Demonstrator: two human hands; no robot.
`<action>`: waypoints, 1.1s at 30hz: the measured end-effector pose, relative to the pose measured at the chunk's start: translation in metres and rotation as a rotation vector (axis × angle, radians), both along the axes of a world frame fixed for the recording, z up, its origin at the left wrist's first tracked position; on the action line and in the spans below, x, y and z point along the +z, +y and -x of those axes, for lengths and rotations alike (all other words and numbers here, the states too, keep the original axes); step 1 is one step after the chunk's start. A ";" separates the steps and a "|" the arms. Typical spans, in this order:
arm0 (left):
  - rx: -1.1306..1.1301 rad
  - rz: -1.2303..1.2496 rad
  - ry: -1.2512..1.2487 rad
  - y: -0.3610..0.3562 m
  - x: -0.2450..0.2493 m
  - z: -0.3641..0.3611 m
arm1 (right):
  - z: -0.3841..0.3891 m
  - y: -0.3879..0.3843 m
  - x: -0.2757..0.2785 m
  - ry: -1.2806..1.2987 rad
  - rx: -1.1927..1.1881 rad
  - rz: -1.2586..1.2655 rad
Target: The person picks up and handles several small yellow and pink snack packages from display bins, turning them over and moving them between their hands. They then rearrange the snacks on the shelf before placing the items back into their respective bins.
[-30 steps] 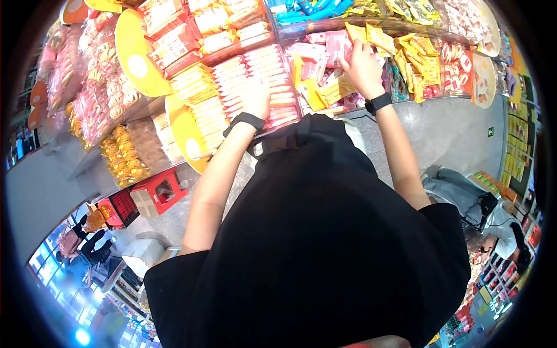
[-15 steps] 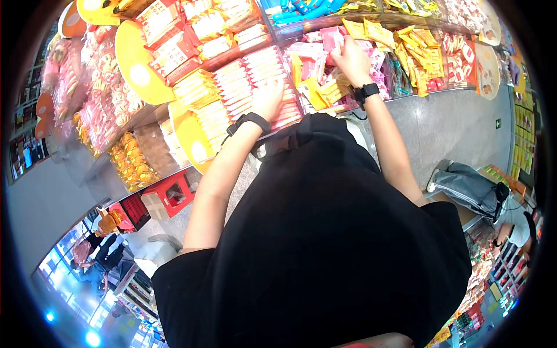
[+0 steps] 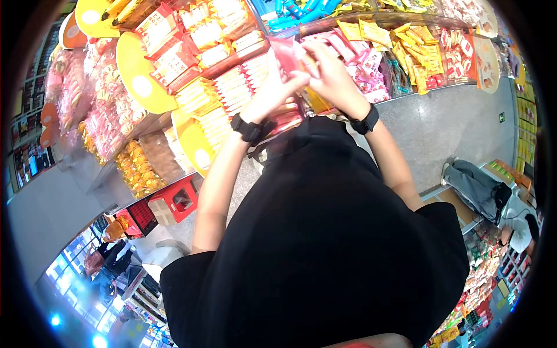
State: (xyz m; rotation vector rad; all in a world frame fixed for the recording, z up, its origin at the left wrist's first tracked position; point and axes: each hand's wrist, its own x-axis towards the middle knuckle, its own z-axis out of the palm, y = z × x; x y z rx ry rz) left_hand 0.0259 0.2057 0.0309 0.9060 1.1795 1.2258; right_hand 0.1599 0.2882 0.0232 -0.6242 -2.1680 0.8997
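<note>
A pink packet point(image 3: 285, 55), smeared by motion, is held up over the snack bins between my two hands. My left hand point(image 3: 272, 100) has its thumb across the packet's lower end, and its other fingers are blurred. From the right, my right hand point(image 3: 335, 80) reaches the packet's edge with its fingertips. Beneath the hands are rows of small red-and-white wrapped snacks point(image 3: 235, 84) and a bin of pink packets point(image 3: 366, 72). A yellow packet point(image 3: 318, 103) shows under my right palm. Both wrists wear black bands.
Yellow packets point(image 3: 419, 53) fill a bin to the right, and blue-wrapped snacks point(image 3: 301, 13) lie behind. Yellow rounded signs point(image 3: 139, 81) edge the left bins. A red stool point(image 3: 181, 200) stands low at left. A person in grey trousers point(image 3: 473, 184) is at right.
My right hand has come out of the pink packet bin and moved left with a pink packet. My left hand has turned toward it, off the red-and-white rows.
</note>
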 end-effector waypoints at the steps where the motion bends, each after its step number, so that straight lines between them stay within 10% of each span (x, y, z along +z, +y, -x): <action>1: 0.130 -0.073 0.161 0.003 -0.004 -0.002 | 0.006 -0.007 0.005 0.000 0.045 0.017; 8: 0.243 0.090 -0.392 -0.022 -0.019 0.014 | 0.011 -0.025 0.020 -0.018 0.273 0.080; 22: 0.055 0.031 0.102 -0.049 -0.014 0.011 | 0.019 -0.038 0.024 -0.066 0.361 0.016; 27: 0.200 0.355 -0.295 -0.062 -0.028 0.036 | 0.017 0.021 -0.020 -0.102 0.199 0.433; 29: 0.312 0.418 -0.456 -0.065 -0.022 0.042 | 0.005 0.065 -0.080 -0.270 0.100 -0.131; 33: 0.333 0.351 -0.449 -0.067 -0.016 0.042 | -0.005 0.060 -0.085 -0.722 -0.053 -0.290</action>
